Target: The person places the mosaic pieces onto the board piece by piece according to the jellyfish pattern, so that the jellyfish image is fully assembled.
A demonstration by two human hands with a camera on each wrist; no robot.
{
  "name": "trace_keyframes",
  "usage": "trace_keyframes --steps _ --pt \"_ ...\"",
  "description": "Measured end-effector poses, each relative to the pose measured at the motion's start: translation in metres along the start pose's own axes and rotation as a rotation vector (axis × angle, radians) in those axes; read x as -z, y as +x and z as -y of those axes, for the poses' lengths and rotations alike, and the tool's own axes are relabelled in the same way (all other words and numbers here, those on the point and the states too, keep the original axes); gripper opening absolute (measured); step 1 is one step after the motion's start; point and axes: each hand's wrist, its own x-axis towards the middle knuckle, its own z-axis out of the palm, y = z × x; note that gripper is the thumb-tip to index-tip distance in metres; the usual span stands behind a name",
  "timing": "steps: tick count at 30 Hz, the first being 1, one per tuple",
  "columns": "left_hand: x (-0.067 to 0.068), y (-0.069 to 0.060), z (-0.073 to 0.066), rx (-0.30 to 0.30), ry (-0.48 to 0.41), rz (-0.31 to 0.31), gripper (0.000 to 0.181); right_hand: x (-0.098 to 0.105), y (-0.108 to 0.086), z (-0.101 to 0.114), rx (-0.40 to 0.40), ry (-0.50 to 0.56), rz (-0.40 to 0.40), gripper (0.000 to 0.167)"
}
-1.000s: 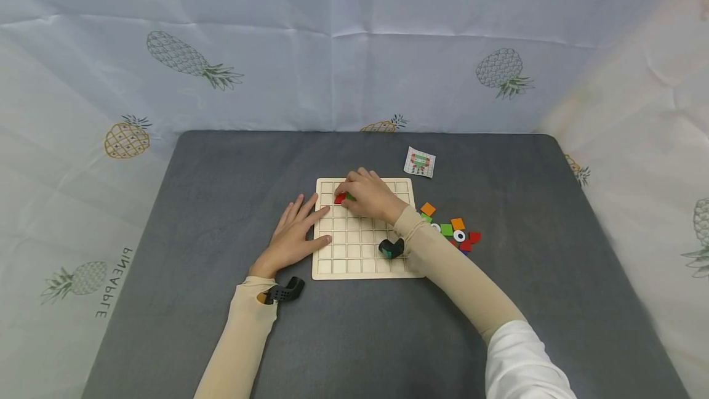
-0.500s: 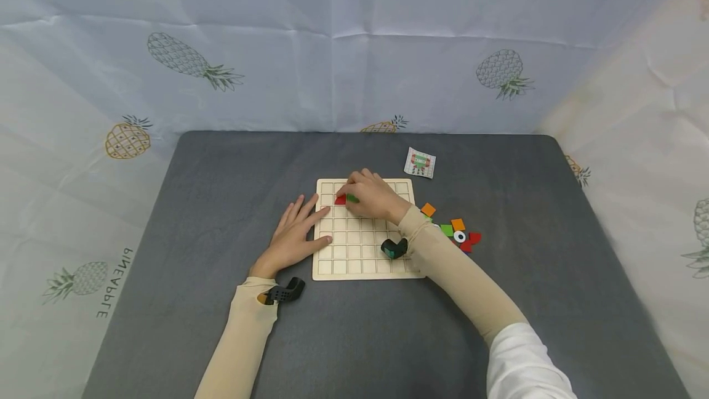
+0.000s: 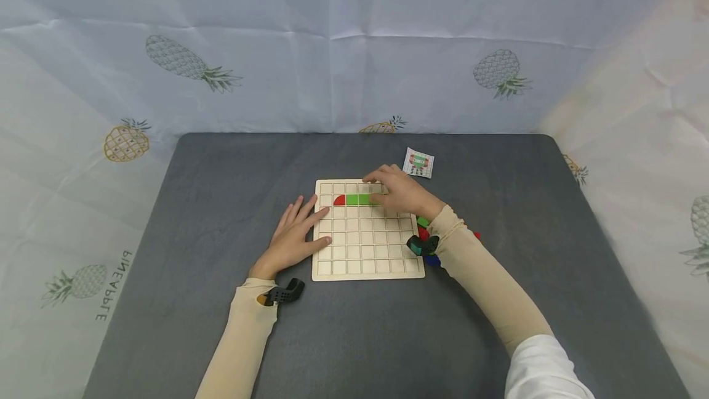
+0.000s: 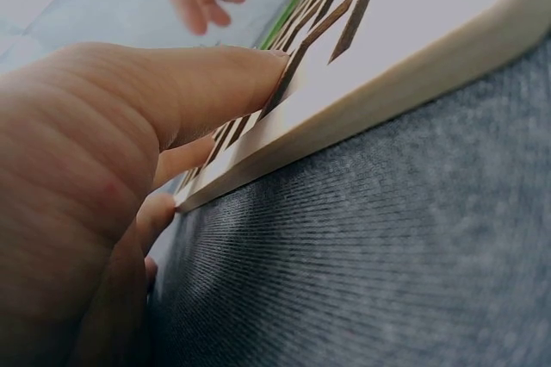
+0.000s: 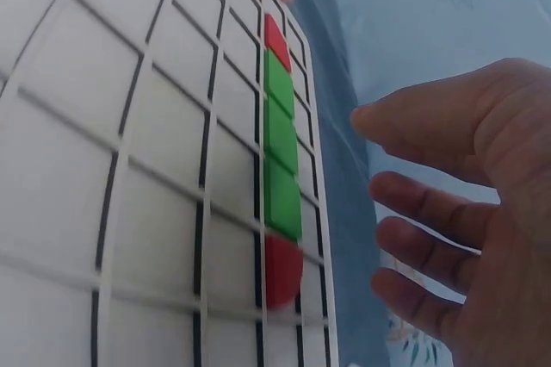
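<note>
A pale wooden grid board (image 3: 354,253) lies on the table. My left hand (image 3: 290,239) rests at its left edge, fingers spread, with the thumb (image 4: 224,78) on the board's surface in the left wrist view. One row in the upper part of the board holds a red rounded piece (image 3: 340,200) and green squares (image 3: 352,199). The right wrist view shows three green squares (image 5: 281,134) between two red pieces, the nearer red piece (image 5: 282,272) with a curved side. My right hand (image 3: 403,193) hovers over this row, fingers loosely bent and apart, holding nothing.
A small printed card (image 3: 418,163) with a green and red figure lies beyond the board's upper right corner. Loose coloured pieces (image 3: 423,221) lie to the right of the board, partly hidden by my right forearm. A patterned cloth (image 3: 332,79) hangs behind the table.
My right hand has moved right along the row and away from the left red piece and the green squares, which now show. My left hand stays in place.
</note>
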Motion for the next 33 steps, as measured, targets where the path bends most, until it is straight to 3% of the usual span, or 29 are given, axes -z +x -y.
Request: trace_keyframes --steps 5,10,22,33 --pt "0.000 -0.002 0.001 -0.005 -0.006 -0.006 0.073 0.010 -0.014 -0.014 -0.020 0.131 -0.012 0.037" --pt "-0.001 -0.002 0.001 -0.005 0.002 -0.010 0.073 0.017 -0.028 -0.026 -0.050 0.181 -0.044 0.036" --pt "0.000 -0.002 0.000 0.001 0.015 -0.010 0.072 0.022 -0.057 -0.053 -0.129 0.156 -0.102 0.033" --pt "-0.001 -0.001 -0.002 0.004 0.014 -0.010 0.072 0.017 -0.078 -0.066 -0.192 0.078 -0.090 0.032"
